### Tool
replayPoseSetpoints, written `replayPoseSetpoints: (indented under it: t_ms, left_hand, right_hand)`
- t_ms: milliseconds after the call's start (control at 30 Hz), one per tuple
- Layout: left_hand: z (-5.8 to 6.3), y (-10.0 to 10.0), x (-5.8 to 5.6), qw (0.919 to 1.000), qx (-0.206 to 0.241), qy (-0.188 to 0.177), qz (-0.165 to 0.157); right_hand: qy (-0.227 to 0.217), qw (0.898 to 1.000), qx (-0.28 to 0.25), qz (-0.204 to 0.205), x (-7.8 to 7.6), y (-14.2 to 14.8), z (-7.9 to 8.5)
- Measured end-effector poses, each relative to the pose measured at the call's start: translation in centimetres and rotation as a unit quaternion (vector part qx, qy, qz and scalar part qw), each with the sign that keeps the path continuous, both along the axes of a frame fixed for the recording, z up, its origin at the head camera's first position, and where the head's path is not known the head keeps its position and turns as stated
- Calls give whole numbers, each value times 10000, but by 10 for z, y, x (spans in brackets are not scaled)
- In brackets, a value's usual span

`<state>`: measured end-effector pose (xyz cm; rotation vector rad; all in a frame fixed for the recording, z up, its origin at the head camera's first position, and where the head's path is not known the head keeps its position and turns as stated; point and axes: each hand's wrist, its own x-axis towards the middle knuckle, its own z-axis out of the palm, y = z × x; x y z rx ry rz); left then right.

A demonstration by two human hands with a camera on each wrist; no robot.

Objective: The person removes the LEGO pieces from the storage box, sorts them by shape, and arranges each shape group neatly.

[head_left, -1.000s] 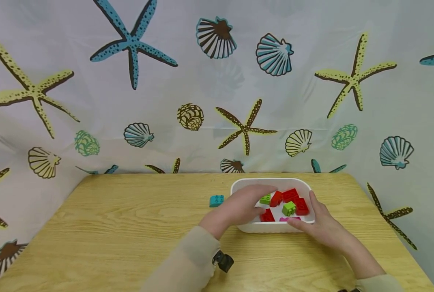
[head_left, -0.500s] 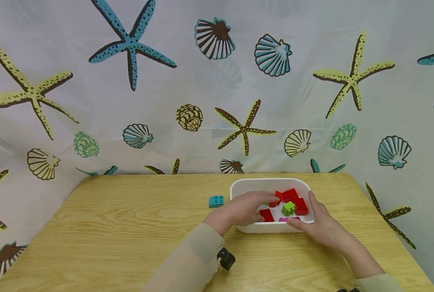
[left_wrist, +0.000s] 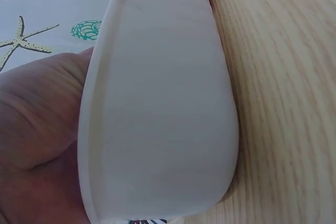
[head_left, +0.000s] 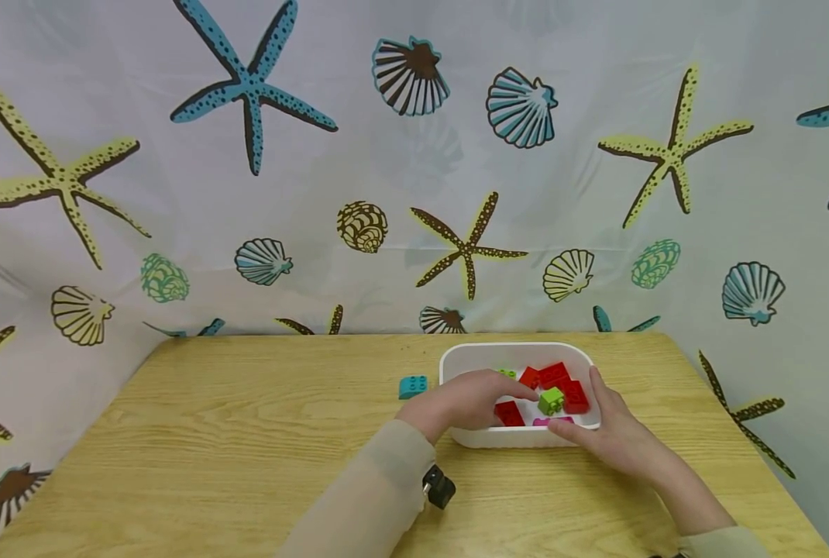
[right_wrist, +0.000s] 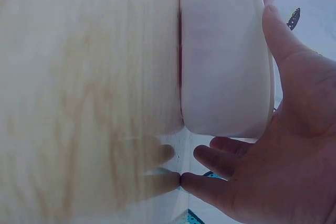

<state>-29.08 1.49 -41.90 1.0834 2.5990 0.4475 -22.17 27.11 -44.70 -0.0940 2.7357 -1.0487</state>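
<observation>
In the head view, a white plastic tub (head_left: pixel 519 439) holds red, lime green and pink toy building bricks. My left hand (head_left: pixel 472 395) reaches over the tub's front left rim. One finger points straight at a lime green brick (head_left: pixel 551 401); whether it touches is unclear. A red brick (head_left: pixel 509 414) lies beside this hand, and its lower fingers are hidden. At the tub's right end is my right hand (head_left: pixel 620 434), thumb against the front rim and fingers along the side. In the right wrist view its fingers (right_wrist: pixel 206 186) are spread and fairly straight.
A teal brick (head_left: pixel 413 387) lies on the wooden table (head_left: pixel 247 434), left of the tub. More red bricks (head_left: pixel 554 375) sit toward the tub's back right, with a pink piece (head_left: pixel 552 421) near its front wall. Behind the table hangs a patterned curtain (head_left: pixel 317 194).
My left hand has moved forward and to the right inside the tub, its finger shifting from the back-left bricks toward the middle lime green brick. The right hand stays at the tub's right end.
</observation>
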Motion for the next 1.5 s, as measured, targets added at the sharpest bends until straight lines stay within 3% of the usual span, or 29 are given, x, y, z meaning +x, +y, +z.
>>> replayPoseSetpoints:
  t_ms: [333,700,833,1133,1500]
  left_hand:
    - [-1,0,-2,9999,2,119,-27]
    - [-3,2,0,9994,-24,300,169]
    - [-6,0,-2,9985,40,534,108]
    - [1,-10,-3,9938,759,777,220]
    - [14,-31,12,9815,1414,1038,769]
  right_hand:
    - [-34,10000,3,-5,-1,-2,3]
    - [-16,10000,-2,14,-1,-2,0]
    - [-7,10000,19,31,-1,-2,0]
    - [9,10000,8,44,-1,-2,0]
    - [27,10000,44,45,-1,0,-2]
